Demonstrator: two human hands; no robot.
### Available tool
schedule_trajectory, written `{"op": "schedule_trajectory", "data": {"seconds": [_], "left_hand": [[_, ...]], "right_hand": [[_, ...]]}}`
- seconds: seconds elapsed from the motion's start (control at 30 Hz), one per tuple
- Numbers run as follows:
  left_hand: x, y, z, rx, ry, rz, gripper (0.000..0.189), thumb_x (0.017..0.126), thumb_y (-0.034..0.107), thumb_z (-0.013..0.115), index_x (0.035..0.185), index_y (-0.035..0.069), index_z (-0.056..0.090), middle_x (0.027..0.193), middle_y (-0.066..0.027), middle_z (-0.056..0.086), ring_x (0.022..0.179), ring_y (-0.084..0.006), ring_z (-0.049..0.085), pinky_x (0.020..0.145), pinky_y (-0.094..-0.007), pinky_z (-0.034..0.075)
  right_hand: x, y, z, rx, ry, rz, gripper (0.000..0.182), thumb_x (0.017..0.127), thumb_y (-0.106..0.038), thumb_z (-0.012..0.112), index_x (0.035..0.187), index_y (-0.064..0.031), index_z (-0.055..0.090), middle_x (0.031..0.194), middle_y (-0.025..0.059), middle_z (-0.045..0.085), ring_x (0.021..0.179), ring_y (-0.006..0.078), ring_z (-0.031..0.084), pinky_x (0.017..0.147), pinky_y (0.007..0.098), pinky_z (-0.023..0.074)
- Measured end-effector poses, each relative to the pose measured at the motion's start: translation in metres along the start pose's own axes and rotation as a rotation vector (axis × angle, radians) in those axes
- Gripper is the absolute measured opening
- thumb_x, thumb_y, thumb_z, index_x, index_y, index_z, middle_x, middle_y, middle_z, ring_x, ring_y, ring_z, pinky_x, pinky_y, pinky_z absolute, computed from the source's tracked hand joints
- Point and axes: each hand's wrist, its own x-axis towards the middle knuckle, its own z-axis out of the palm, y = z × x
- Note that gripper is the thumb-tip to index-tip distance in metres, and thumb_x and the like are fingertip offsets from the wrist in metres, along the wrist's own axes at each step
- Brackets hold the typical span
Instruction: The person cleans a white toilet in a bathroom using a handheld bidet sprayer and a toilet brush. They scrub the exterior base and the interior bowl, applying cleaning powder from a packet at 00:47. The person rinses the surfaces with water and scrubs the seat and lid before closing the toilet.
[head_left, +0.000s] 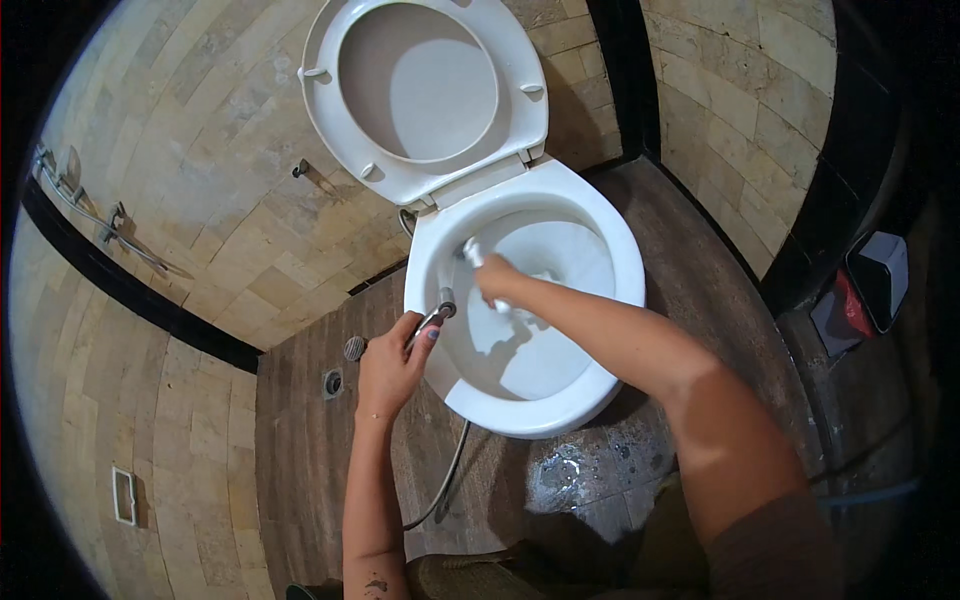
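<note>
A white ceramic toilet (525, 420) stands before me with its seat (517, 112) and lid (427, 82) raised against the wall. My left hand (390, 367) grips a metal bidet sprayer (429, 324) over the bowl's left rim, its head aimed into the bowl. A pale streak by the sprayer head looks like water. Inside the bowl, my right hand (499, 280) is closed around a white handle (473, 253), blurred and partly covered by the fingers. I cannot tell what is at the handle's lower end. Shadows of the arm fall on the bowl's inner wall.
The sprayer's hose (454, 469) curves over the brown floor (315, 465). A puddle (562, 472) shines in front of the toilet. Left are a floor drain (333, 383) and a round grate (355, 348). A bin (874, 292) stands far right; a shower hose (97, 217) hangs left.
</note>
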Motion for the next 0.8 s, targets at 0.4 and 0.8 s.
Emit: {"op": "schedule_trajectory", "data": {"seconds": [0.4, 0.8], "left_hand": [[-0.001, -0.018, 0.007, -0.023, 0.005, 0.105, 0.035, 0.087, 0.044, 0.052, 0.100, 0.013, 0.061, 0.071, -0.0172, 0.063, 0.070, -0.0372, 0.063, 0.061, -0.0438, 0.047], [-0.015, -0.040, -0.006, -0.054, 0.114, 0.160, 0.038, 0.087, 0.046, 0.053, 0.097, 0.011, 0.061, 0.067, -0.0156, 0.062, 0.065, -0.0356, 0.062, 0.059, -0.0423, 0.047]], "right_hand": [[-0.031, 0.009, -0.025, 0.829, 0.089, 0.049, 0.011, 0.075, -0.005, 0.056, 0.068, 0.0039, 0.055, 0.056, 0.0173, 0.055, 0.043, 0.0257, 0.056, 0.038, 0.0394, 0.0413], [-0.074, -0.071, -0.017, 0.766, 0.010, 0.355, 0.016, 0.090, -0.015, 0.040, 0.098, -0.0044, 0.049, 0.060, 0.0063, 0.046, 0.044, 0.0172, 0.046, 0.037, 0.0325, 0.0388]]}}
